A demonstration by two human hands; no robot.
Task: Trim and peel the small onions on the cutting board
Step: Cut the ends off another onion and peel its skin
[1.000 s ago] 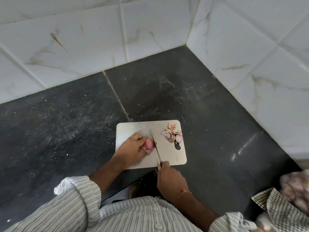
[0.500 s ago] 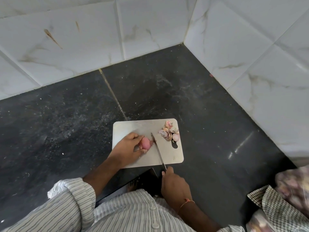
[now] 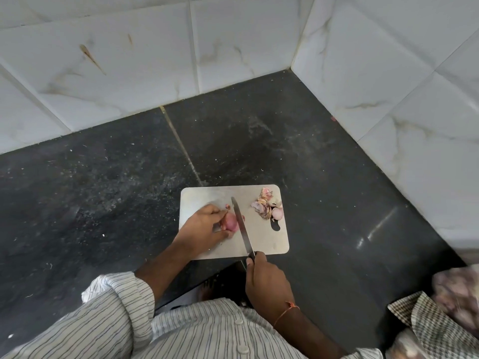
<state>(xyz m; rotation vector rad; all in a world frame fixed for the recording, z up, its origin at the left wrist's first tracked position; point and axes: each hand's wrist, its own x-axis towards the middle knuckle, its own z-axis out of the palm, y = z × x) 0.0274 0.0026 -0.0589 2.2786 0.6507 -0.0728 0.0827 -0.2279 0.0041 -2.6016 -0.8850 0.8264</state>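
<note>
**Onion pinned, blade beside it**

No writing or label shows on anything in front of me.

My left hand (image 3: 204, 229) curls its fingers around a small pink onion (image 3: 230, 222) and holds it down on the left half of the cutting board (image 3: 261, 239). My right hand (image 3: 267, 281) is closed around the handle of the knife (image 3: 241, 226), just off the board's near edge. The blade runs away from me across the board and lies right along the onion's right side; a small pink trimmed piece (image 3: 242, 217) sits just past the blade.

A heap of peels (image 3: 263, 204) lies at the board's far right corner, with a peeled onion (image 3: 277, 213) touching it, next to the board's handle slot (image 3: 275, 225).

The board sits on the dark counter (image 3: 103, 182), its near edge close to the counter's front edge. Open counter stretches left, right and behind the board up to the white tiled walls (image 3: 259, 42) meeting in a corner. A checked cloth (image 3: 425, 325) lies at the lower right.
</note>
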